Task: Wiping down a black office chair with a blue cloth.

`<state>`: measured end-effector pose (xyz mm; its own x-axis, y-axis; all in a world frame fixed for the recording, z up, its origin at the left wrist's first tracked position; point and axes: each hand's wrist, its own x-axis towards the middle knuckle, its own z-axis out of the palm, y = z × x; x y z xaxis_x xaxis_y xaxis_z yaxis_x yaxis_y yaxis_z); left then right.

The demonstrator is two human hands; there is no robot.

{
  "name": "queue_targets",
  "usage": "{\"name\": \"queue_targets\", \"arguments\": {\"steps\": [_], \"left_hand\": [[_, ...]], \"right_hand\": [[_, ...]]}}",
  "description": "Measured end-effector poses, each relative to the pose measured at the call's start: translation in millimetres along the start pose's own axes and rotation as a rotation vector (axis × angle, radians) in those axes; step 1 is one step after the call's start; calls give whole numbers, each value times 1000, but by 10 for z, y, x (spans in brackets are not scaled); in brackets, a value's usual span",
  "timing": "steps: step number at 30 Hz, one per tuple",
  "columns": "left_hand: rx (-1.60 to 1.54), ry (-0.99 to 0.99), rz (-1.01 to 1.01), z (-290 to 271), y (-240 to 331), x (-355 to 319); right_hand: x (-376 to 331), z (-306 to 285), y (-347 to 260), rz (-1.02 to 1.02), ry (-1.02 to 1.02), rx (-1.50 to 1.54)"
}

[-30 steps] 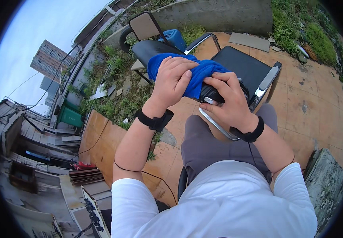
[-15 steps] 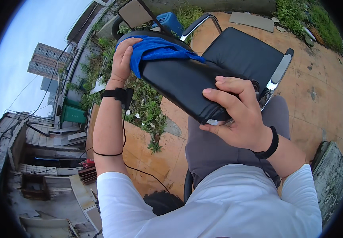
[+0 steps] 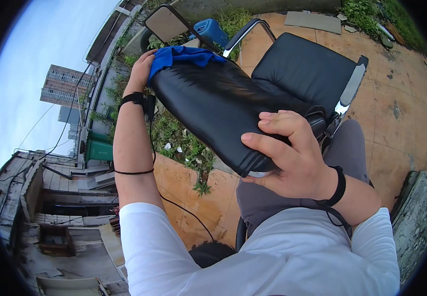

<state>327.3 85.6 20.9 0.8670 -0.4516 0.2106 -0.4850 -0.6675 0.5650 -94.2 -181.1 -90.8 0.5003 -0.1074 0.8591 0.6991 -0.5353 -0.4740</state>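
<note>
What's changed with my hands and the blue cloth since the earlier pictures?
Your left hand and the blue cloth moved away from you and leftward along the black chair backrest, uncovering much more of it. Your right hand stayed gripping its near end.

- Two hands (image 3: 143, 66) (image 3: 295, 158)
- One blue cloth (image 3: 184, 56)
- One black padded chair (image 3: 304, 66)
- Two chrome armrests (image 3: 350, 88) (image 3: 243, 37)
- Two black wristbands (image 3: 133, 98) (image 3: 339, 187)
- One beige-backed chair (image 3: 165, 23)
- One blue jug (image 3: 211, 32)
- One green bin (image 3: 99, 148)
- One flat grey board (image 3: 313, 22)
</note>
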Motion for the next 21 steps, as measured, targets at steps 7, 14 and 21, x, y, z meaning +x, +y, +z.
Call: {"name": "queue_targets", "arguments": {"steps": [7, 14, 21], "left_hand": [[19, 59, -71, 95, 106, -155], [44, 39, 112, 153, 389, -721], [195, -63, 610, 679, 1656, -1948]], "right_hand": [[-66, -46, -26, -3, 15, 3], [-54, -12, -43, -9, 53, 37], [-96, -69, -99, -20, 19, -15]]}}
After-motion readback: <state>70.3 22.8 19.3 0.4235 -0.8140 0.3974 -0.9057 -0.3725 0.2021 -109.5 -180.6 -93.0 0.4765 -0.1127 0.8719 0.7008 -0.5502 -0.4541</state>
